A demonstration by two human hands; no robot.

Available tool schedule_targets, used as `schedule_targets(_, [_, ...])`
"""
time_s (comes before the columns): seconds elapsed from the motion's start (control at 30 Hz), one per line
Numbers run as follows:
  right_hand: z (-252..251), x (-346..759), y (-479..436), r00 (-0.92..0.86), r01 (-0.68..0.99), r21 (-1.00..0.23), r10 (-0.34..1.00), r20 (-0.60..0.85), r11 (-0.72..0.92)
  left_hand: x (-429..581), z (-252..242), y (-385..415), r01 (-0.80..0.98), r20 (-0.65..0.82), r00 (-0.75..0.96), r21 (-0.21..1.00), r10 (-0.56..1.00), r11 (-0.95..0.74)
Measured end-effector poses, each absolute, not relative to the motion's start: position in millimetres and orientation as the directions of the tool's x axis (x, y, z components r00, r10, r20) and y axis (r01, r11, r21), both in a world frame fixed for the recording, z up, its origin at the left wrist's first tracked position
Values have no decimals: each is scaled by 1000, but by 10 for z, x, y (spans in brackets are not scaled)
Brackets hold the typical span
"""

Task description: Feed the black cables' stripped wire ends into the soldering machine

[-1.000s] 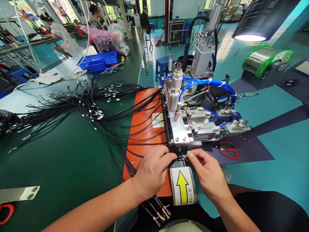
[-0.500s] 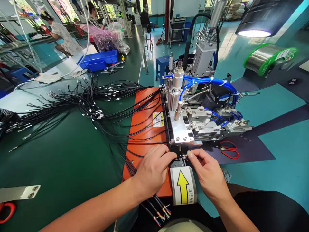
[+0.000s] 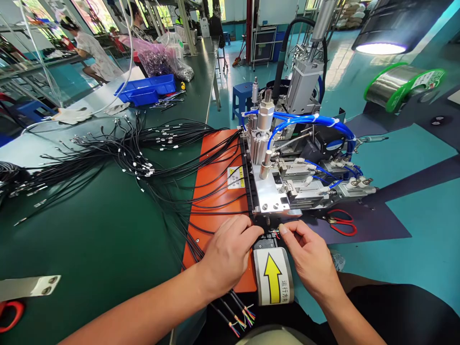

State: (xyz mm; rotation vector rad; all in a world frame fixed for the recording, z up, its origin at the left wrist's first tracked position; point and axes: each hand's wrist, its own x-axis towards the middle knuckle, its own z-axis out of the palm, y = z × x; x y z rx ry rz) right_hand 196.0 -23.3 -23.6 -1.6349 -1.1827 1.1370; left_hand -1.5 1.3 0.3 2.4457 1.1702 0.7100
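Head view is showing a long green tabletop filling much of the left side. A silver machine is standing to the right, with blue tubes bending over its top. A big bunch of black cables is spreading over the tabletop, and many of them are reaching across an orange board to the side of the machine. A black lamp is shining at the top right. Below it, a green and silver spool is showing. A blue bin is sitting farther back on the tabletop, behind the cables.

The left hand is bending over the orange board. Its fingers are curling down, but their tips are hiding what is under them, so I cannot tell if they are pinching anything. The right hand is facing it from the other side. Its thumb and pointing finger are pressing together, pinching some tiny wires. A white sign with a yellow arrow is sitting between the wrists. Red scissors are lying just past the right hand. Bright cable ends are hanging below the left hand. The tiny wires are showing a bit of red between the two hands, at the machine's near end.
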Motion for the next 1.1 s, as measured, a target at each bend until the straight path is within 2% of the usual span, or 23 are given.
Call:
schedule_targets(0.3, [-232, 1951, -233, 201, 305, -919, 960, -194, -249, -1, -13, 10, 651, 315, 562, 401, 765, -644])
schedule_targets(0.67, [-244, 1931, -234, 212, 342, -907, 960, -180, -246, -8, 23, 18, 652, 358, 650, 189, 670, -734])
schedule_targets(1.1, [-408, 1902, -256, 209, 325, -924, 968, -139, -203, 1, 11, 46, 608, 389, 688, 153, 613, -779])
